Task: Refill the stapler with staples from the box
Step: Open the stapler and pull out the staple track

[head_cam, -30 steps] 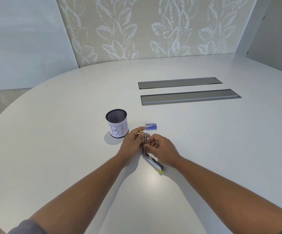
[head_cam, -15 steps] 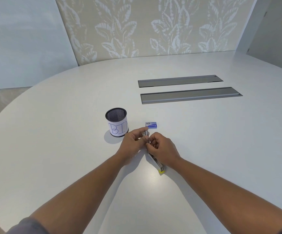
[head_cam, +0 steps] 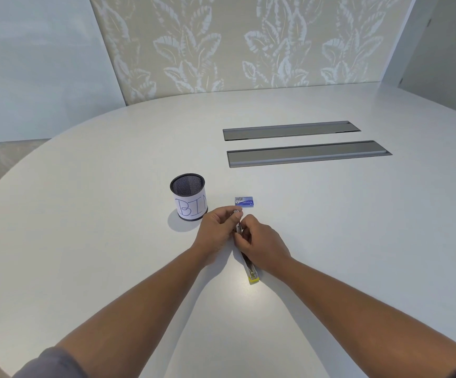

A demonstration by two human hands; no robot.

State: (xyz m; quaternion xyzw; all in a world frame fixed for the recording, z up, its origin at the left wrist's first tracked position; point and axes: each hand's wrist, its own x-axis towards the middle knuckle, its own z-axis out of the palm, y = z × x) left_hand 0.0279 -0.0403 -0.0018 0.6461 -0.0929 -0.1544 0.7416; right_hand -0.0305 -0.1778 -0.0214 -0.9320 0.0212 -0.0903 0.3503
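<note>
Steel and yellow plastic make up the slim stapler (head_cam: 249, 268) that we have lying open on the white oval table (head_cam: 330, 241), its yellow end pointing back toward us and its far end caught between our hands. Our left hand (head_cam: 216, 230) has its fingers curled round the raised metal arm at the far tip, and our right hand (head_cam: 262, 245) pinches the same narrow bar from the other side, just behind it. The small blue cardboard box of staples (head_cam: 244, 201) sits just beyond our fingertips, touching neither hand.

We judge the stapler light but rigid, with a sprung hinge that may snap shut, so it is best held by the long sides of the arm, clear of the channel. A strip of staples would be brittle and apt to break into pieces, so it wants holding along its length, not at one end. The box looks light enough to slide at a nudge.

Our hands cover the middle of the stapler, so we cannot tell whether staples already lie in the channel or whether the fingers hold a strip. Whether the box is open is too small to make out. A black mesh cup with a paper label (head_cam: 190, 197) stands to the left.
</note>
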